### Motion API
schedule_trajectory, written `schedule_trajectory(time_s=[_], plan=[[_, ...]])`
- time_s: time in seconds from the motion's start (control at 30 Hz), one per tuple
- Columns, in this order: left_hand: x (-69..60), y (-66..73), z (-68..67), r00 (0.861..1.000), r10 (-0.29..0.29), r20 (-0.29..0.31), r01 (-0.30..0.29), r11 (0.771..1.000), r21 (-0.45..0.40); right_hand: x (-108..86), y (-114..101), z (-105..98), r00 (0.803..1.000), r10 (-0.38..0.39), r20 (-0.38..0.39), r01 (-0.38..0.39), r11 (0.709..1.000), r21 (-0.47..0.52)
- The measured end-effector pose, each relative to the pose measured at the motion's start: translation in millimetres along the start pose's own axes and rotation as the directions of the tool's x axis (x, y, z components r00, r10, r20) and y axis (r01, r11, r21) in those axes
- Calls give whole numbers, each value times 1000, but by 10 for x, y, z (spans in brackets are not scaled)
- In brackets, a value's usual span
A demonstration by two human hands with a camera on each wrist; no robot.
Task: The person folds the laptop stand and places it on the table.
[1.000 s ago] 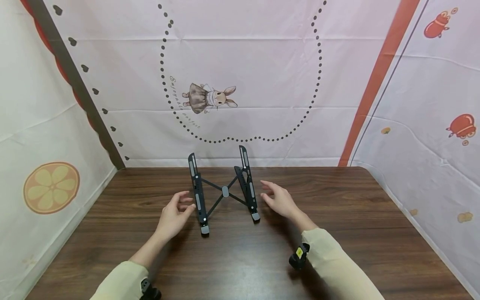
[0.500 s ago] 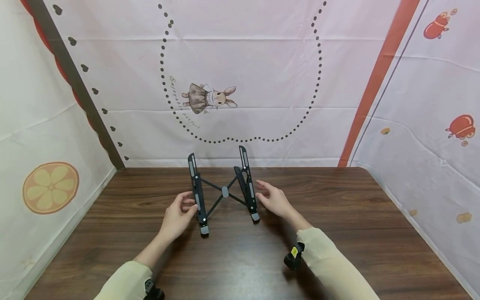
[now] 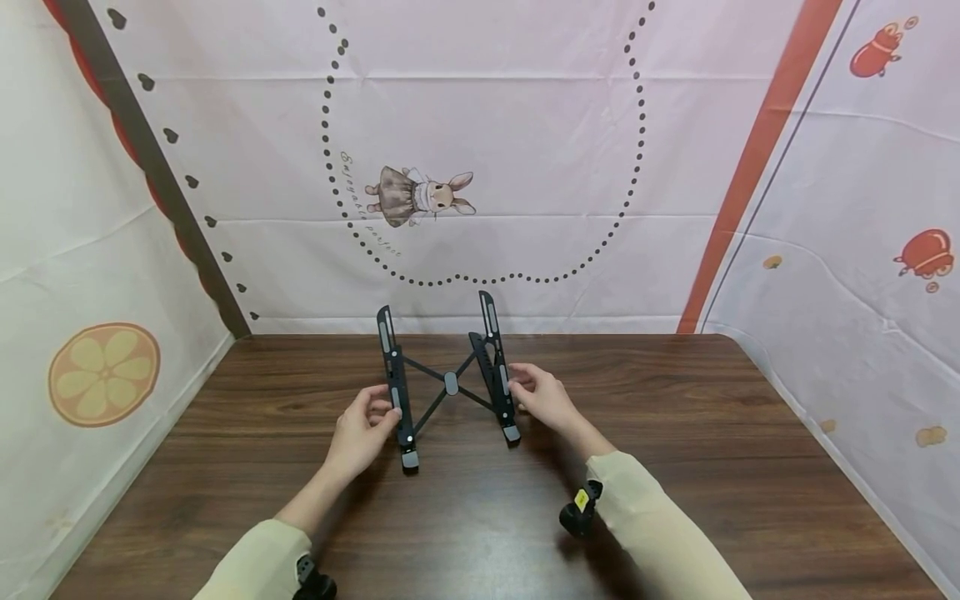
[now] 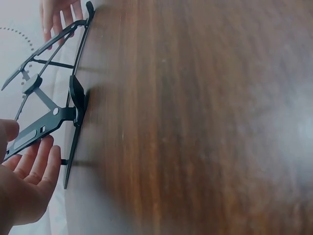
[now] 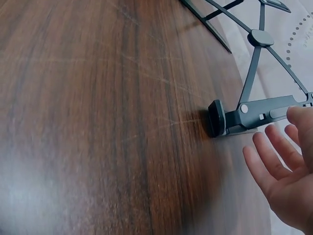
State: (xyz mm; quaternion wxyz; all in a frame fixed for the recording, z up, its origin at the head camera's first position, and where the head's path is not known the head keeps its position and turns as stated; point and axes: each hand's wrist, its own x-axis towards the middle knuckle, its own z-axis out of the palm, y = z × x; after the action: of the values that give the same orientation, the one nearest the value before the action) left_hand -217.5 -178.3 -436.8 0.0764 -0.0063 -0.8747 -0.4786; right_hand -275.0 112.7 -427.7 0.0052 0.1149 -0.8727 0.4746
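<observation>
A black folding laptop stand [image 3: 451,383] stands unfolded on the table, its two side arms joined by crossed bars with a grey oval hub. At its left arm, my left hand [image 3: 363,433] has the thumb over the top and the fingers underneath, pinching it; the left wrist view shows this hand [image 4: 29,186] around the arm. Beside the right arm is my right hand [image 3: 543,398], its thumb at the arm's edge. In the right wrist view this hand [image 5: 288,171] has its thumb over the arm and the other fingers loosely spread below; firm contact cannot be made out.
The dark wood-grain table [image 3: 480,533] extends around the stand. A pale printed cloth [image 3: 525,167] hangs behind the table and along both sides. Small black cameras [image 3: 579,510] are strapped to both wrists over light sleeves.
My right hand has moved left until its thumb meets the stand's right arm. My left hand has shifted slightly right and onto the left arm. The stand has stayed in place.
</observation>
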Motion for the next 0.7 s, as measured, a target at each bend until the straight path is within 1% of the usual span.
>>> schedule_trajectory(time_s=[0.13,0.2,0.47,0.7], plan=[[19,4,25,999,-36,-12,35,999,-38,5,-24,22,998,52,21,-54,995,88],[34,3,41,999,-39,-17,38,998,-54,7,-36,32,998,64,29,-67,991,116],[63,19,72,997,-65,-30,62,994,-85,15,-65,54,996,91,21,-93,989,119],[83,14,81,997,-73,-27,70,993,-96,16,-80,65,996,92,3,-92,988,127]])
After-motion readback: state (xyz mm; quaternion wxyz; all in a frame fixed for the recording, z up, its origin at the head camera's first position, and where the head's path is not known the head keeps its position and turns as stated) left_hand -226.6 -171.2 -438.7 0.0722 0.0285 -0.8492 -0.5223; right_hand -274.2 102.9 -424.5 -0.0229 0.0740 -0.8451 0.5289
